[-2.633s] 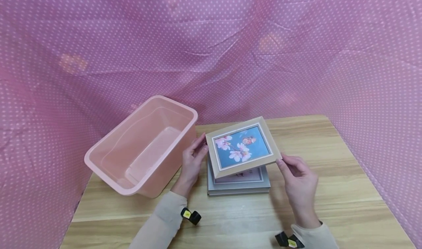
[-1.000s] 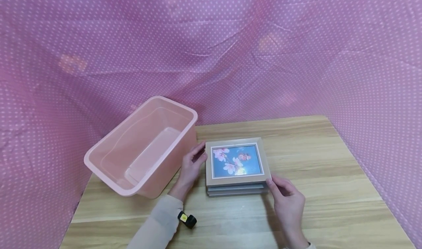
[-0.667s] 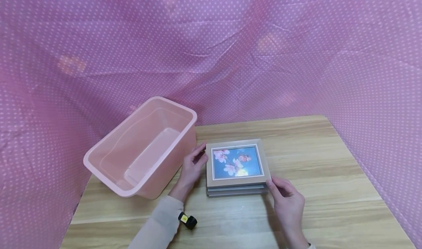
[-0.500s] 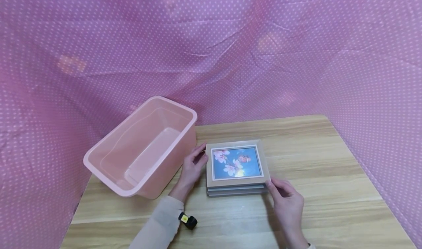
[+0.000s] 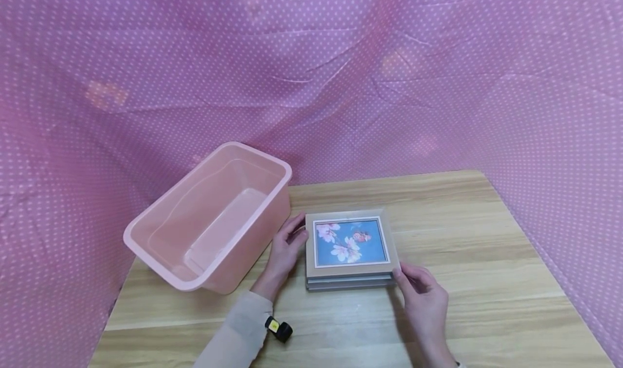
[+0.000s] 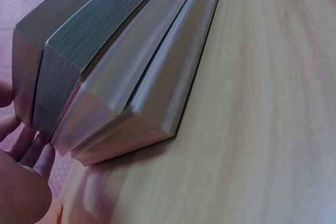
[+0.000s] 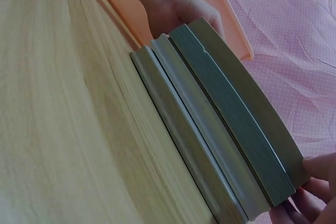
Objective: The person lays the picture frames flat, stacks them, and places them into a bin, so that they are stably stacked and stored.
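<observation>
A beige picture frame (image 5: 348, 271) with pink blossoms and a butterfly on blue lies flat on top of a stack of picture frames (image 5: 350, 284). My left hand (image 5: 284, 251) holds the top frame's left edge, thumb and fingers at its side. At the near right corner my right hand (image 5: 426, 300) pinches it, thumb at the upper edge. Both wrist views show the stack side-on: beneath the top frame come a blue-grey frame (image 6: 100, 24), a pale silvery frame (image 6: 123, 61) and a brownish one (image 6: 178, 51) on the table.
A pink plastic bin (image 5: 206, 284) with nothing in it stands left of the stack, close to my left hand. The wooden table (image 5: 486, 281) extends to the right and front. A pink dotted cloth (image 5: 311, 86) hangs around the back and sides.
The beige frame has come down from a raised tilt onto the stack, both hands moving with it. Over the last second it has shifted slightly toward me, lying straighter over the frames below.
</observation>
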`<state>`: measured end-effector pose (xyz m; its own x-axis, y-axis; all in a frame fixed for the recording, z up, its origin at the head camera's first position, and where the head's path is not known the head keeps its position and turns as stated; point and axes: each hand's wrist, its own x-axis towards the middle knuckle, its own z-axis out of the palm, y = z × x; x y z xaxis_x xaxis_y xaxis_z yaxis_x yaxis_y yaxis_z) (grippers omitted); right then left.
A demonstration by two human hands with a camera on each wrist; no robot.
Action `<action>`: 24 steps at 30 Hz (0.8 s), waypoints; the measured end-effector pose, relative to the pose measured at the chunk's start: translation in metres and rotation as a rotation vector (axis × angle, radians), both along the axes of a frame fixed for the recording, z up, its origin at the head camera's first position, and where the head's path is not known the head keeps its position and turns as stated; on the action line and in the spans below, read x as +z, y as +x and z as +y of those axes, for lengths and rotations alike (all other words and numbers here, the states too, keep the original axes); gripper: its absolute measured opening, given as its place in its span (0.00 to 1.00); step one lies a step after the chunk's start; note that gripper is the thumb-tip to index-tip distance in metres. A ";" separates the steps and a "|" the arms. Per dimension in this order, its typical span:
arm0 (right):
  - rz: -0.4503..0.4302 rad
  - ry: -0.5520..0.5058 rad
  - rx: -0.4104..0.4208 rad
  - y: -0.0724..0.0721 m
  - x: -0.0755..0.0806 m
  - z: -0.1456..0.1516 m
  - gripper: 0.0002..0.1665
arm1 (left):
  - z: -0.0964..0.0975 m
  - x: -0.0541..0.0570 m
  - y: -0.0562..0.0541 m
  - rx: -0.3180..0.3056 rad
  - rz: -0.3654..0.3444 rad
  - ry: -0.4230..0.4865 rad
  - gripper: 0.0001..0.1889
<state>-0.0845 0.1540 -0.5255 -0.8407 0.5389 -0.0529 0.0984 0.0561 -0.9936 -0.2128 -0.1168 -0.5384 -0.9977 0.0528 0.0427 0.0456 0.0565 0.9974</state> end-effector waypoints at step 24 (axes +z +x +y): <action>0.037 0.118 0.435 -0.041 0.005 0.041 0.30 | 0.006 -0.016 0.018 0.138 -0.103 0.112 0.29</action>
